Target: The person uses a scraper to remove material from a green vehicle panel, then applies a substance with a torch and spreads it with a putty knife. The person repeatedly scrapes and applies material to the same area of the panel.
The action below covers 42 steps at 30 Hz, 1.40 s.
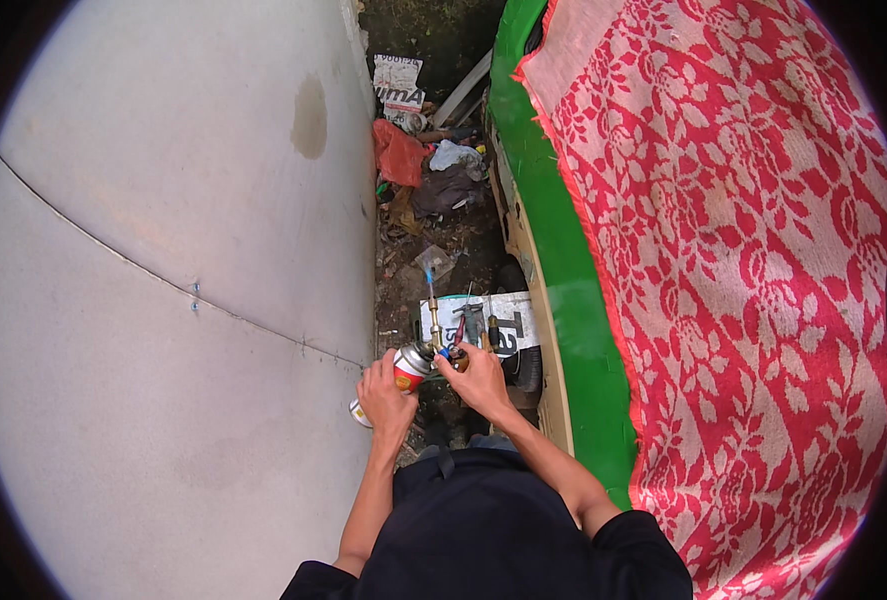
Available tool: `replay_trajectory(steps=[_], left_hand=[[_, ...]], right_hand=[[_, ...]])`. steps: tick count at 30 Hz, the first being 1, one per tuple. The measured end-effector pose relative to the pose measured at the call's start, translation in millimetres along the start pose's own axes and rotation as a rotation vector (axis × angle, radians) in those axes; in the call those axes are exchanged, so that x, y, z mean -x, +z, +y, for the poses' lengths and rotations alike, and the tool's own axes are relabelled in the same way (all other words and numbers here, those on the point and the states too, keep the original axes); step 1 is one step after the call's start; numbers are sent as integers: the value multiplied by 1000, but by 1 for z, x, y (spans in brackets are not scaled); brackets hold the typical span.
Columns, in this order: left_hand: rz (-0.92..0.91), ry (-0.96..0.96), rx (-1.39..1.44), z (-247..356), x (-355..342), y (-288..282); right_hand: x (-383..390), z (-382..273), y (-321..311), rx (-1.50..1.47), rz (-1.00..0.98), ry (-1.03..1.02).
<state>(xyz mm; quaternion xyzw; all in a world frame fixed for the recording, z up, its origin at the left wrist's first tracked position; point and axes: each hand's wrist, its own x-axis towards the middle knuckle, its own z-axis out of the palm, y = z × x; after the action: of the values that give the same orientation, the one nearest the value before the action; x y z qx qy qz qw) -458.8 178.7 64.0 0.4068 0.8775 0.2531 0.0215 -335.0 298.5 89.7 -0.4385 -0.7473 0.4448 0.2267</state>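
Observation:
My left hand (385, 397) is closed around the red and white gas canister of a blowtorch (410, 366). The canister lies tilted, its lower end showing past my fingers. From its top a brass nozzle (434, 318) points away from me, with a blue flame or blue glow at the tip. The fingers of my right hand (480, 382) pinch the blue knob (444, 354) at the torch head. Just beyond that hand, a few tools with dark and red handles (471, 322) lie on a printed white board (512, 308).
A pale grey wall (183, 350) with a thin wire along it rises on the left. A green padded edge (588, 330) and red floral cloth (733, 300) fill the right. Farther along the narrow gap lie a red plastic bag (398, 152), rags and boards.

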Motion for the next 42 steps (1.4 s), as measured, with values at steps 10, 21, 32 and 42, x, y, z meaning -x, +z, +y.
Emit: replay_trajectory(steps=[10,21,32,42], left_hand=[[-2,21,0,1,3,0],[-17,21,-16,1,3,-2],[-24,35,-18,1,4,-4],[-34,26,-22,1,4,-5]], right_hand=[[1,13,4,-33,-71,99],[5,-7,-10,120,22,-28],[6,0,-6,107,16,-37],[4,7,-1,42,-22,24]])
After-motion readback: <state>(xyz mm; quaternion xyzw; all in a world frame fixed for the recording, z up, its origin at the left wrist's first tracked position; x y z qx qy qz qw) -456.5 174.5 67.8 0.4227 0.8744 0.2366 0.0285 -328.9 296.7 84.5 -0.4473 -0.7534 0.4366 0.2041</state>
